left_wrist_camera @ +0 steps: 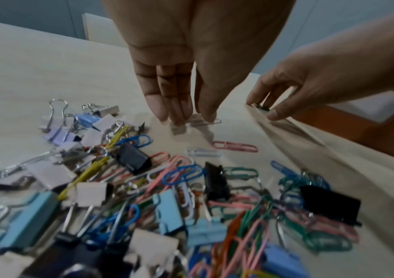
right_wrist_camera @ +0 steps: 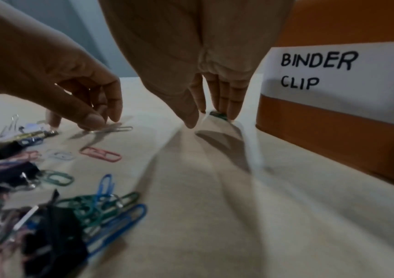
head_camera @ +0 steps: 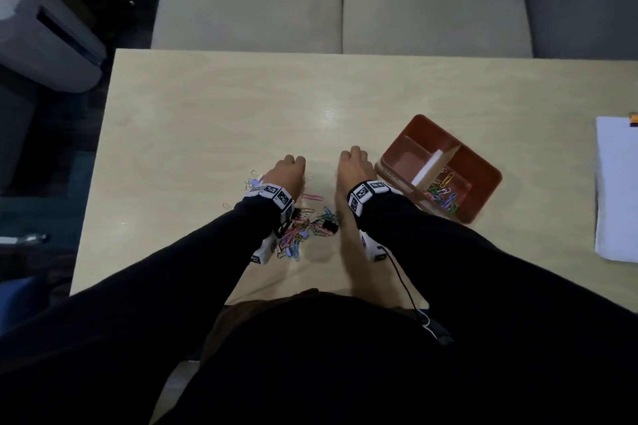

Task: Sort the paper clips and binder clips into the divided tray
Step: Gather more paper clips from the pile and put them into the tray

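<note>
Two hands reach down to a pale worktop (head_camera: 214, 107). The left hand (head_camera: 288, 171) pinches a silver paper clip (left_wrist_camera: 211, 122) at frame centre; the right hand (head_camera: 352, 162) pinches a small green clip (right_wrist_camera: 218, 115) beside the orange divided tray (head_camera: 483, 179) at right. The mixed clip pile (left_wrist_camera: 143, 188) fills the lower frame. Paper clips look light, thin and slippery: probably best pinched at the edges.

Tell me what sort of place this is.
Probably a living room or lounge used as a workspace, not an office. A pale wooden table stands against a beige cushioned sofa, with a stack of white paper at its right edge and an orange divided tray hand-labelled "BINDER CLIP".
</note>
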Tool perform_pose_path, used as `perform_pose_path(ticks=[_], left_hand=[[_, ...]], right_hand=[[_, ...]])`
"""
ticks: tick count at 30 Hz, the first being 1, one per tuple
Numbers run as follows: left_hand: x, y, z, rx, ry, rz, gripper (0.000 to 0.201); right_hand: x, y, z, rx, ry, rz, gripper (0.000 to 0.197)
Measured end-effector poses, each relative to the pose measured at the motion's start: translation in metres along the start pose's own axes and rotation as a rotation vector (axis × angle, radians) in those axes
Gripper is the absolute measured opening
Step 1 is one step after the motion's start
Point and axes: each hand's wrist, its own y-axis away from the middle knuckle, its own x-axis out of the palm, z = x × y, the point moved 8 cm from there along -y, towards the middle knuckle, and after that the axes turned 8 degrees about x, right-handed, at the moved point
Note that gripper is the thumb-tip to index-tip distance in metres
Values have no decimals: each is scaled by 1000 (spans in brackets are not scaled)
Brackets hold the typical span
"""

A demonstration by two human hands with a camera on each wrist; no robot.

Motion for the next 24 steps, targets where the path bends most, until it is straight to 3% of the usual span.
perform_pose_path(ticks=[4,11,14,18,20,22,24], left_hand=[[17,-1,0,29,-35,38,33],[30,-4,5,48,32,56,17],[30,2,-2,71,68,99,31],[25,8,-8,88,227,-2,17],[24,10,-10,124,281,-56,26],[27,11,-12,171,280,-33,37],[34,13,-13,179,241,28,35]], right_hand=[[2,-2,-5,-32,25,-8,41],[19,6,-13,-32,-13,86,36],[27,12,-14,-54,-51,136,31],[34,19,-21,-67,-254,220,16],[35,26,-24,-89,-344,248,11],[37,37,-26,-114,-434,301,10],[38,46,-27,-135,-478,340,17]])
